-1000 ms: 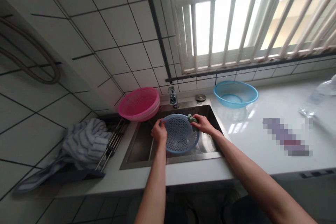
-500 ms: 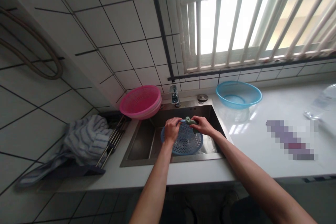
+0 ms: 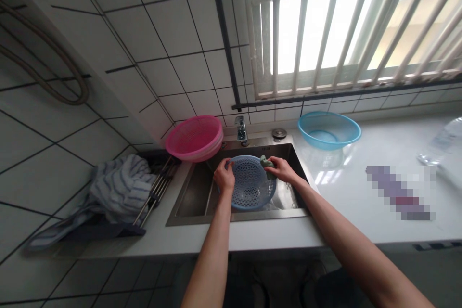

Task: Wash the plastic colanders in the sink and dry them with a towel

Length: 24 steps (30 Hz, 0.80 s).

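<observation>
Over the steel sink (image 3: 195, 197) I hold a blue perforated plastic basket (image 3: 250, 184) tilted toward me. My left hand (image 3: 224, 174) is closed on its left rim. My right hand (image 3: 283, 169) is closed on a small green sponge (image 3: 266, 161), pressed against the basket's upper right rim. The faucet (image 3: 241, 131) stands just behind the basket.
A pink basket (image 3: 195, 137) sits at the sink's back left corner. A light blue bowl (image 3: 329, 130) rests on the white counter (image 3: 378, 154) to the right, and a clear bottle (image 3: 438, 144) lies at the far right. A striped cloth (image 3: 119, 187) lies on the dish rack (image 3: 155, 192) at left.
The basket has been turned in my hands: my left hand slid from the top rim back to the left rim, while my right hand kept the sponge on the rim.
</observation>
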Tool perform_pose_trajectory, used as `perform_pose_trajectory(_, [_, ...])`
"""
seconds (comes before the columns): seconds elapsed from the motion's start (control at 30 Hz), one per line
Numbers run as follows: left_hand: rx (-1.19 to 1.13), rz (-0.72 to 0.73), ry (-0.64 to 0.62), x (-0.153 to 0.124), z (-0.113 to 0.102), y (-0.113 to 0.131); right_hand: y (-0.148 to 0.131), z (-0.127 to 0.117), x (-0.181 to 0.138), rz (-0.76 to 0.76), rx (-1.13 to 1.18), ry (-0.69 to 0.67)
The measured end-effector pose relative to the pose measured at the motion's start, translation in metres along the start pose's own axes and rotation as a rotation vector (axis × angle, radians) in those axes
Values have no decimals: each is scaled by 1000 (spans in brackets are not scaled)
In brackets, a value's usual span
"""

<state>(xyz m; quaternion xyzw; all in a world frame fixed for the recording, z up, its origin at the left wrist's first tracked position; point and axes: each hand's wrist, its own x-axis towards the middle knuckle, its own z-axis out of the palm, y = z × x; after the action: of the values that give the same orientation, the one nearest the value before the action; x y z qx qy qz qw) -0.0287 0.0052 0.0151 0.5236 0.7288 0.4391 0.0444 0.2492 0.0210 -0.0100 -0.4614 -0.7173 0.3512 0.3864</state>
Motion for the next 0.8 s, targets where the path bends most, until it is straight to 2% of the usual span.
perform_pose_trajectory(0.13, [1, -121, 66, 3, -5, -6, 4, 1, 1, 5, 12, 61])
perform_pose_trajectory(0.2, [17, -78, 28, 4, -5, -5, 5, 0, 1, -11, 8, 69])
perform_pose_trajectory(0.27, [37, 59, -7, 2, -3, -1, 5, -2, 0, -16, 11, 79])
perform_pose_trajectory(0.37, [75, 351, -69, -7, 3, 13, 1, -3, -2, -26, 9, 64])
perform_pose_trajectory(0.43, [93, 517, -171, -13, 8, 23, -3, -2, -2, -50, -1, 45])
perform_pose_trajectory(0.5, [75, 595, -293, -16, 12, 28, -6, 0, -2, -82, -15, 27])
perform_pose_trajectory(0.6, [6, 514, -390, -16, 17, 27, -9, 4, -1, -96, -22, 4])
perform_pose_trajectory(0.8, [-14, 385, -300, -12, 16, 14, -11, 7, 2, -35, 21, 15])
